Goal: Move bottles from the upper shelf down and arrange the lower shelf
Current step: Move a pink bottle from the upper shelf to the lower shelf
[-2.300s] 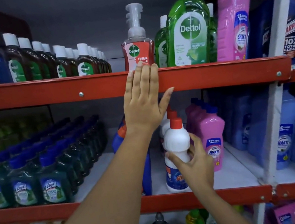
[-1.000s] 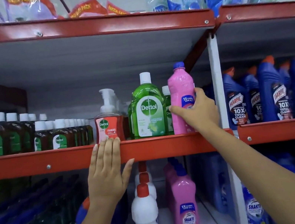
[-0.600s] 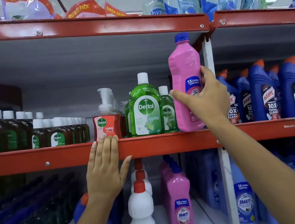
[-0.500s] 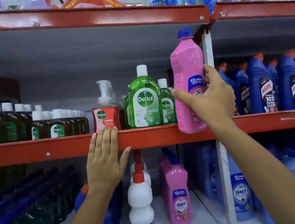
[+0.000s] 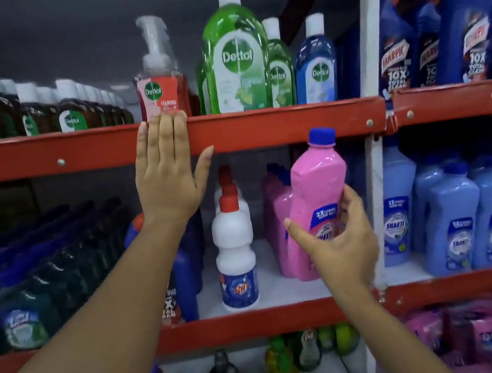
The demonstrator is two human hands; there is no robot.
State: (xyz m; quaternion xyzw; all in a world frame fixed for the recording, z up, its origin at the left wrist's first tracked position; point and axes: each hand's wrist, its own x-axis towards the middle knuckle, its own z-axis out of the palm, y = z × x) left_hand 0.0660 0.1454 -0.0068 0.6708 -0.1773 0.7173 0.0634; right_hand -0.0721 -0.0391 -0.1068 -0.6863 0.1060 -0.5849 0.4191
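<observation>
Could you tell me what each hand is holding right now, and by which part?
The right hand grips the pink bottle around its lower body, at the label. The left hand holds nothing; it lies flat against the upper shelf's red edge.

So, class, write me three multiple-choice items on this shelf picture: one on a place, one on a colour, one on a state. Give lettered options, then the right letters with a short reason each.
1. Where is the left hand?
A. flat on the red shelf edge
B. around the white bottle
C. out of view

2. What colour is the cap of the pink bottle in the right hand?
A. white
B. blue
C. red

3. How does the held pink bottle stand?
A. upright on the upper shelf
B. lying flat on the floor
C. tilted, in front of the lower shelf's pink row

Answers: 1 A, its fingers press the edge below the pump bottle. 2 B, the cap is blue. 3 C, it leans while gripped near its label.
</observation>
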